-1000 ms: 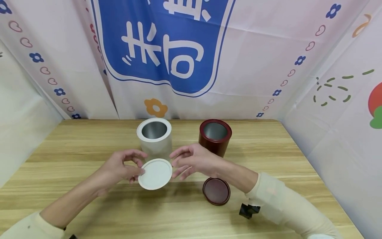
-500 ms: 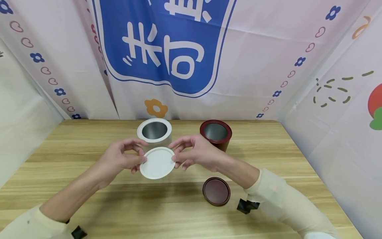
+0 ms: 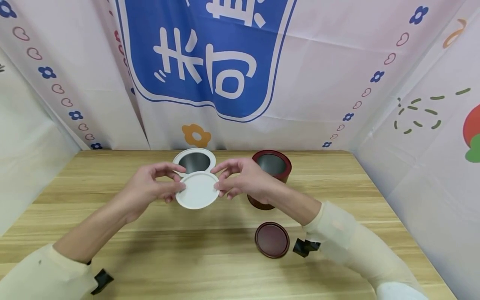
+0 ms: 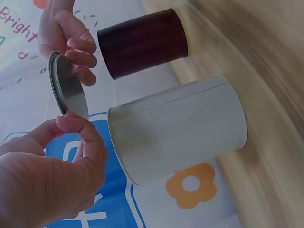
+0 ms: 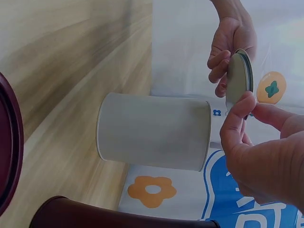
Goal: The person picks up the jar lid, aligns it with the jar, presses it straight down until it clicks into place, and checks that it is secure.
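Note:
A round white lid [image 3: 197,191] is held up between both hands, tilted, its near edge lower in the head view. My left hand [image 3: 151,187] pinches its left edge between thumb and fingers. On the opposite edge, my right hand [image 3: 243,183] pinches it the same way. Behind the lid stands a white can [image 4: 175,130], upright with its mouth uncovered; the lid overlaps the front of its rim in the head view. Both wrist views show the lid higher than the can's top and apart from it.
An uncovered dark red can [image 3: 288,168] stands right of the white one, partly behind my right hand. Its dark red lid [image 3: 272,240] lies flat on the wooden table [image 3: 180,266] nearer me. A printed cloth [image 3: 315,83] hangs behind the table.
My right hand has come onto the lid's right edge, joining the left. Both hands have then raised the lid and carried it toward the white can's mouth.

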Demonstrator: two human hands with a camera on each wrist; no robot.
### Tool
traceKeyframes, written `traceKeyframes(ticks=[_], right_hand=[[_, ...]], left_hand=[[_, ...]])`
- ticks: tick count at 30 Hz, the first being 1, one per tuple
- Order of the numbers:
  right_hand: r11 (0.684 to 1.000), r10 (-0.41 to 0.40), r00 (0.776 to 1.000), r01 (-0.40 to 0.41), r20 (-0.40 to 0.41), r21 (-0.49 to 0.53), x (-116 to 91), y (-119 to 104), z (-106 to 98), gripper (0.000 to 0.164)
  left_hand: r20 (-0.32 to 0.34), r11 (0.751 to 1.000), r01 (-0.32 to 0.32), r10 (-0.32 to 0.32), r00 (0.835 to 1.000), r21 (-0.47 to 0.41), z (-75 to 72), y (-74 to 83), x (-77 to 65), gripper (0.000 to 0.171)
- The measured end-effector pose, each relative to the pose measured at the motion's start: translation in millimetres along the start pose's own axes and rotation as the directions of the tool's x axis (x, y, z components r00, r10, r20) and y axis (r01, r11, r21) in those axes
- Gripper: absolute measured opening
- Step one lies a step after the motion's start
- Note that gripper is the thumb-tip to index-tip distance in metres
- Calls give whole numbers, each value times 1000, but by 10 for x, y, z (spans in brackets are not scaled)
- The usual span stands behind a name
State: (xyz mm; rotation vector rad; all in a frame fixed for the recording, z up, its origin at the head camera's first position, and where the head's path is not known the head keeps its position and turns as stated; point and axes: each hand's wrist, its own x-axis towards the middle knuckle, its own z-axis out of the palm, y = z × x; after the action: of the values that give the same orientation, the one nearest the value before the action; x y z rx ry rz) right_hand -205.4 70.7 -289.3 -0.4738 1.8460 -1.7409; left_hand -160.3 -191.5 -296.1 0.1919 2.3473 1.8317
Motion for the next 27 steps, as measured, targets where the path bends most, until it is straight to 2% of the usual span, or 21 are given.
traceKeyframes(ticks=[14, 24, 27], right_hand=[[999, 22, 998, -24, -53, -26, 208, -50, -30, 39], [998, 49, 997, -52, -63, -41, 351, -83, -41, 36], [996, 54, 996, -58, -64, -62, 394, -93, -41, 34]], left_hand=[[-13, 997, 18, -17, 1000, 80, -75, 79, 151, 44], [-17, 999, 13, -13, 1000, 40, -132, 78, 279, 44], [-20, 999, 29, -29, 999, 46, -148, 78, 309, 44]])
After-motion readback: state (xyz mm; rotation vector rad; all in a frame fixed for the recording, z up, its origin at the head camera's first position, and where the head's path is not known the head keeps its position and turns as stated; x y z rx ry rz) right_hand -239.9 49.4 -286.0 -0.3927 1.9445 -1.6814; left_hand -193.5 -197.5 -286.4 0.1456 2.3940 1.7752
